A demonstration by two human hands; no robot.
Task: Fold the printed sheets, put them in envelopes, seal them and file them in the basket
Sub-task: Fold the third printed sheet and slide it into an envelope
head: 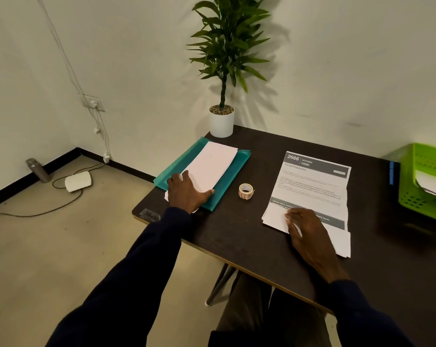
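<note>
While I watch through the head camera, the printed sheet (pixel 314 181) lies on the right half of the dark table (pixel 237 236), and its near-left corner is under my right hand (pixel 305 230). That corner is turned up over the sheet as a white flap, covering part of a grey band. At the top of the sheet I can read "2666", "KITCHEN" and "Cereal Preparation"; the smaller print is too blurred to read. The right fingers (pixel 290 217) lie bent on the flap, but I cannot tell whether the thumb pinches it from below.

To the left, my left hand (pixel 186 194) rests flat, fingers straight and thumb spread to the right, on the near end of a white stack of envelopes (pixel 211 164). The stack sits on a teal folder (pixel 234 176). A small roll of stickers (pixel 246 191) stands between folder and sheet. A green basket (pixel 422 176) sits at the far right, holding white paper.
</note>
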